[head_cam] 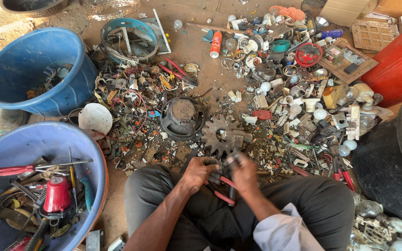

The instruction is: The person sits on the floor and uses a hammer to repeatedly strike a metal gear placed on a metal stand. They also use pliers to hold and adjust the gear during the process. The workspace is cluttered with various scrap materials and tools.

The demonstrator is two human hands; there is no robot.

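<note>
- The person sits on the floor [196,42] with knees apart; both hands meet above the lap, just below the scrap heap.
- The left hand [198,171] is closed around a small dark part [216,177], too small and blurred to name; its fingers curl tight over it.
- The right hand [244,174] grips red-handled pliers [224,190]; the fingers wrap the upper handle, and the handles slant down toward the lap. The pliers' nose seems to meet the dark part between the hands, but the contact is hidden.
- Handling, as a judgement: the part looks hard and metal, so stiff, not fragile, light enough for one hand, possibly greasy. A firm hold around its body, clear of the pliers' nose, suits it. The pliers are best held well back on the sleeved handles for leverage.
- Just beyond the hands lies a rusty gear [219,135], with a round black housing [182,117] to its left.
- A mass of wires [131,97] spreads further left; bulbs [319,114] and white fittings lie to the right.
- A near blue tub [96,153] at the left holds a red-handled screwdriver [10,170] and a red cap; a second blue tub [77,51] stands behind it.
- A red drum [398,65] stands at the far right.
</note>
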